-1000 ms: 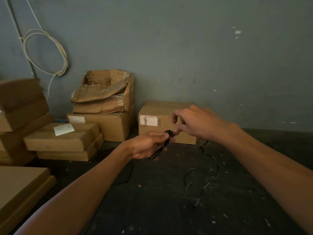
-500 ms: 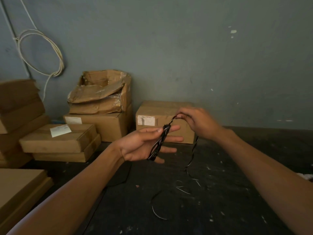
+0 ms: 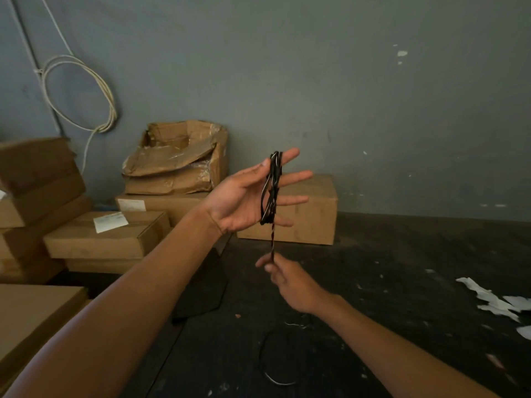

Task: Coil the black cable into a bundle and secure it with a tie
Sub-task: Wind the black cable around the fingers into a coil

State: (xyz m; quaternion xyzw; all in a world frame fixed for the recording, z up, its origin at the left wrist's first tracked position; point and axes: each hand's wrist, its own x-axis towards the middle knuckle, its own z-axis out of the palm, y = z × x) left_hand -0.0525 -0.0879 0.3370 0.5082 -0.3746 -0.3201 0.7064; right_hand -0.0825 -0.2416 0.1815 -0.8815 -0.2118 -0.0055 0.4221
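two hands in shot, one cable between them. the left hand point(image 3: 244, 196) is up, palm open, fingers point(image 3: 296, 177) spread and pointing right, and the black cable point(image 3: 271, 186) is looped in several turns around those fingers, from the forefinger down to the little finger. a single strand drops straight off the loops to the right hand point(image 3: 290, 280), which sits just below the left hand; it's blurred, but thumb and fingertips pinch that strand. more cable lies in a loose curl on the dark floor point(image 3: 388, 282), below the right hand.

counting cardboard now: a closed box point(image 3: 313, 214) sits right behind the left hand against the grey wall point(image 3: 316, 81). left of the left hand, a crushed open box point(image 3: 175, 162) rides on a sealed one point(image 3: 161, 203), and nearer the edge flat boxes point(image 3: 106, 239) are stacked, more than i can count cleanly. two white labels show there, the print too small to read. one white cord coil point(image 3: 83, 96) hangs on the wall, up and left of the left hand. torn white paper scraps point(image 3: 494, 303) lie far right of the right hand.
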